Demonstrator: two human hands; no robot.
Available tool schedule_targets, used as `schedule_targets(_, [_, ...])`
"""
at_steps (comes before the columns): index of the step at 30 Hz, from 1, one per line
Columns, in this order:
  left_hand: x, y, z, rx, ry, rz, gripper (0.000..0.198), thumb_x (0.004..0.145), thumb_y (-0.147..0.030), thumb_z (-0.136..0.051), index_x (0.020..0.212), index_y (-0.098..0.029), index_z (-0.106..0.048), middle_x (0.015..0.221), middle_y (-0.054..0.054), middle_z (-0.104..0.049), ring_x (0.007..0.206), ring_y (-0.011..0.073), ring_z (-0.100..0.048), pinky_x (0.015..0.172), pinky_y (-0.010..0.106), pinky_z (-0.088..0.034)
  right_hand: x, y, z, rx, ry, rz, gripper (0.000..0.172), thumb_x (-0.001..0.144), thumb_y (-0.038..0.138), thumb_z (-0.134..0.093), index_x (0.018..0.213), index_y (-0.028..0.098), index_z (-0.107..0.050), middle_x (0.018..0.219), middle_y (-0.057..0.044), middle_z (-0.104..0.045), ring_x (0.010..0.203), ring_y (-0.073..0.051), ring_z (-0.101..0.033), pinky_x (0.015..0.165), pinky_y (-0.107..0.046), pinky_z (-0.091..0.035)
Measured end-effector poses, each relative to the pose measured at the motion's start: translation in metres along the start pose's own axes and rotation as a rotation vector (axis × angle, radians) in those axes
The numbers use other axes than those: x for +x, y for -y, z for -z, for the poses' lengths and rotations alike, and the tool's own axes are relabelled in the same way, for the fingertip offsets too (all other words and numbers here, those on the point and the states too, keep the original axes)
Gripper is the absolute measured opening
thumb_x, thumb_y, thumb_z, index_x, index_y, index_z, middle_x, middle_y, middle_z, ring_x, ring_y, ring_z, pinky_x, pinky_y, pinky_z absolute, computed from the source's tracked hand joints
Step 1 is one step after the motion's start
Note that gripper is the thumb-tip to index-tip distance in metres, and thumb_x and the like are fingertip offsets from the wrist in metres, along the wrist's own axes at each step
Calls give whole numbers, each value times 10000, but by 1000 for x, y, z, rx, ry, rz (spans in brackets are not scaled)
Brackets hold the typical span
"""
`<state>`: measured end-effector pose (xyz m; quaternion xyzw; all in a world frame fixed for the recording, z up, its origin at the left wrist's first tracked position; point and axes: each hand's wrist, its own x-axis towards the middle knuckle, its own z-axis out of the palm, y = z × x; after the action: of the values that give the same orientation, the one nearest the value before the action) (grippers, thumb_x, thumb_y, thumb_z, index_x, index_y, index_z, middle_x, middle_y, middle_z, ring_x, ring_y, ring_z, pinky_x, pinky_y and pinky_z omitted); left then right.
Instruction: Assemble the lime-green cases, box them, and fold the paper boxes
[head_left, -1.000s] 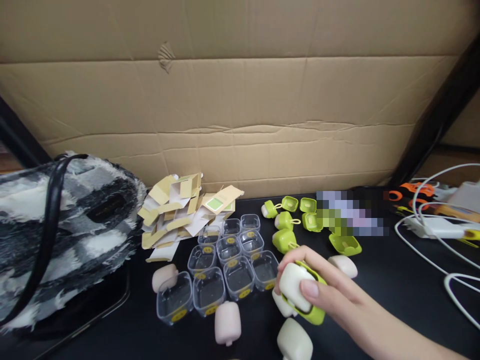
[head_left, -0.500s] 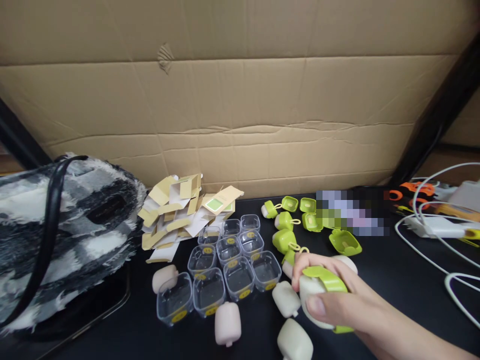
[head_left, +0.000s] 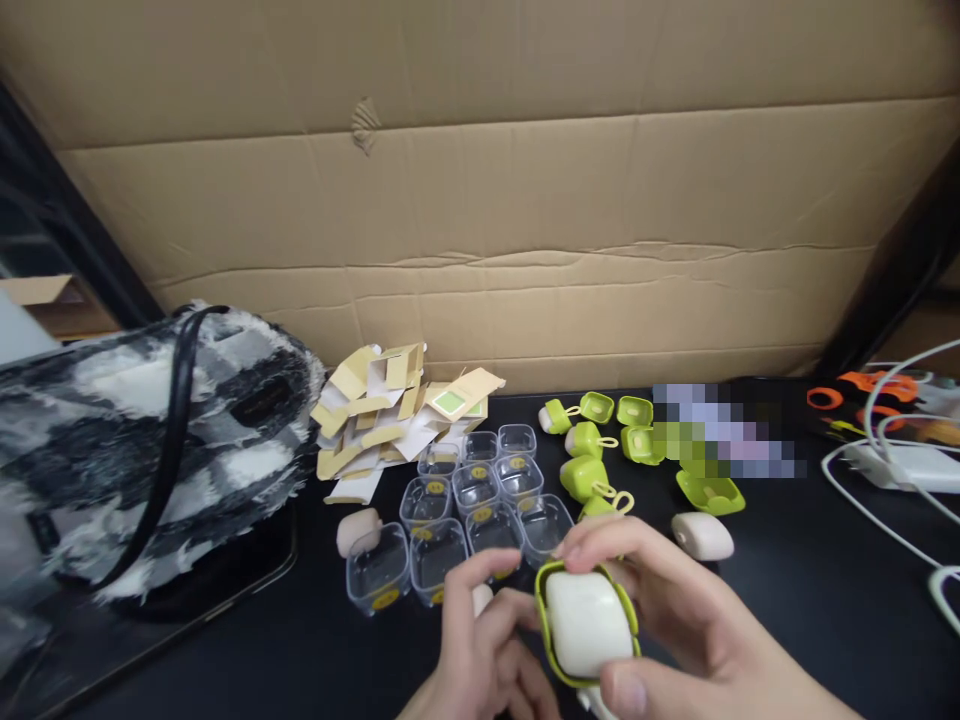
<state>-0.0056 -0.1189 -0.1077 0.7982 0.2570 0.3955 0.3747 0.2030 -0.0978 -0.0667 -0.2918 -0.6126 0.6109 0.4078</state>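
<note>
Brown cardboard panel [head_left: 525, 200] fills the back like a wall, standing behind the black table [head_left: 787, 570]. Horizontal fold lines and wrinkled creases across it, small fan-shaped crumple [head_left: 366, 125] upper left of centre. Dark slanted posts either side: left post [head_left: 86, 210], right post [head_left: 892, 265]. Brown carton [head_left: 79, 310] past left post, partly cut off. Light soft, dimmer toward upper right corner. Table surface dark, matte.

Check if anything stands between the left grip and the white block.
Only the left rim of the green case visibly does, along the side of the block facing the left grip. The right grip holds the case.
</note>
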Motion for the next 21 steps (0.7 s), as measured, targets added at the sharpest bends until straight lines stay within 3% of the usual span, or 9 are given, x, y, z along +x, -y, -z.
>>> schedule_targets(3, [8, 6, -12, -309, -23, 51, 748, 904, -373, -607, 1407, -349, -54, 1169, 126, -537, 907, 191, -668, 691, 285, -572, -7, -1, -1, -168, -47, 109, 309, 730, 280, -784, 981, 372, -629, 1079, 28, -666, 1081, -206, -607, 925, -305, -479])
schedule_targets(5, [11, 7, -17, -417, -18, 41, 719, 881, -403, -631, 1405, -351, -142, 1152, 103, -524, 1011, 217, -635, 805, 347, -550, -10, -1, -2, -238, -39, 154, 330, 735, 238, -776, 990, 388, -628, 1080, 34, -675, 1094, -211, -609, 929, -311, -492])
schedule_targets(8, [10, 5, -17, -462, -15, -12, 649, 895, -367, -621, 1399, -351, -212, 1123, 73, -516, 1031, 201, -614, 857, 344, -518, -12, 0, -3, -326, -17, 194, 331, 734, 229, -771, 1002, 366, -633, 1101, 17, -677, 1080, -217, -626, 921, -309, -510])
schedule_targets(12, [3, 9, -14, -286, -73, -207, 486, 945, -354, -536, 1363, -285, -298, 1089, 71, -459, 983, 187, -547, 830, 304, -485, -12, 2, -4, -390, 19, 262, 343, 730, 189, -774, 993, 339, -612, 1097, 30, -693, 1022, -188, -670, 889, -264, -539])
schedule_targets(15, [0, 13, -13, -78, -119, -296, 506, 940, -359, -542, 1364, -226, -300, 991, 55, -431, 883, 179, -469, 780, 286, -434, -11, 4, -4, -430, 48, 330, 328, 728, 137, -772, 939, 321, -602, 1082, 59, -708, 992, -157, -690, 855, -207, -550])
schedule_targets(21, [2, 0, -7, 49, -56, -211, 532, 942, -359, -538, 1368, -280, -229, 985, 49, -421, 841, 179, -434, 730, 281, -392, -11, 2, -4, -440, 25, 349, 313, 720, 154, -789, 914, 333, -621, 1070, 90, -720, 966, -125, -701, 843, -155, -547])
